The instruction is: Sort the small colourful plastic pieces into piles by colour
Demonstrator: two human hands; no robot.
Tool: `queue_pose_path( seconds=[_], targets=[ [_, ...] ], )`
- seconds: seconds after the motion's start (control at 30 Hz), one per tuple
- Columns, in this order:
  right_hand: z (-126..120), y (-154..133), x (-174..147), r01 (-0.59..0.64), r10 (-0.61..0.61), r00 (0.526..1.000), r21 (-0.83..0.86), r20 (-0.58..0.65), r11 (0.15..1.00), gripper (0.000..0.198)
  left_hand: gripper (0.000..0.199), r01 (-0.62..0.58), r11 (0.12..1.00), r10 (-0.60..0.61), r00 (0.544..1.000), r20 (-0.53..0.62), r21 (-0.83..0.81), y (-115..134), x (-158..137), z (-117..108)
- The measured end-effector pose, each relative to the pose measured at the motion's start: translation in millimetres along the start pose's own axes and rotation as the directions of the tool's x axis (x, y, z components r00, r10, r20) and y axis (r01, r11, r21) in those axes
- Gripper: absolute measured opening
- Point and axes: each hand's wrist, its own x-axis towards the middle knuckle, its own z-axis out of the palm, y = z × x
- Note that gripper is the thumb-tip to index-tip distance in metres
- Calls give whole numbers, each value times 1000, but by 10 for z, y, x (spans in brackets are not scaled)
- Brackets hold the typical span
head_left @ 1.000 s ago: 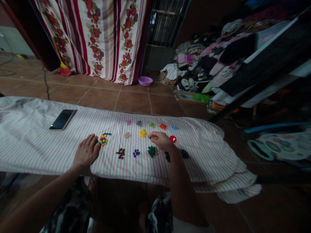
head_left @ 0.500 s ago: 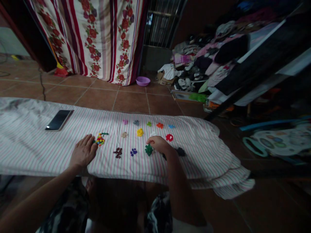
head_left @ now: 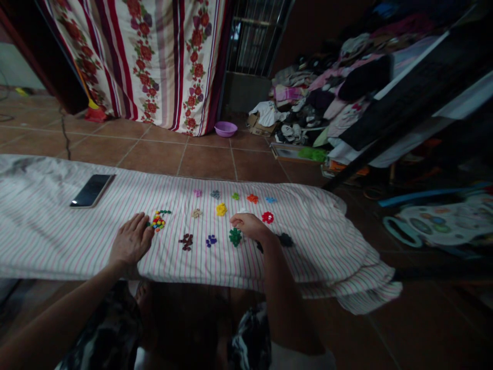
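A left hand (head_left: 131,240) lies flat, fingers spread, on a striped cloth (head_left: 57,231), its fingertips touching a mixed-colour bead pile (head_left: 158,221) at its 1 o'clock. The right hand (head_left: 251,226) is curled, fingertips pinched together; what they pinch cannot be made out. A green bead pile (head_left: 235,237) sits just at its 8 o'clock.

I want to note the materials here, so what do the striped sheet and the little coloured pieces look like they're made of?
The striped sheet looks like thin woven cloth, matte: it wrinkles and folds at its edge. The mixed coloured pieces by the left hand look like hard plastic, bright and slightly glossy, though too small to be sure.
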Motion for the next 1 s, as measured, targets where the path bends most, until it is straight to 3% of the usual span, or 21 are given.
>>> queue_pose_path(
  seconds=[0.27, 0.47, 0.63, 1.0],
  targets=[
    [14, 13, 53, -10, 10, 1000, 7, -22, 1000, 33, 35, 20, 997, -22, 999, -25, -68, 14, -3, -2],
    [-41, -140, 73, -1, -3, 998, -61, -62, 998, 31, 39, 44, 995, -46, 999, -21, -85, 17, 8, 1],
    [44, -409, 160, 41, -49, 996, -107, -73, 993, 30, 42, 55, 996, -55, 998, -5, -67, 21, 20, -6],
    [585, -1246, 419, 327, -317, 944, -148, 86, 933, 33, 42, 97, 991, -98, 995, -7, -95, 11, 20, 19]
  ],
)
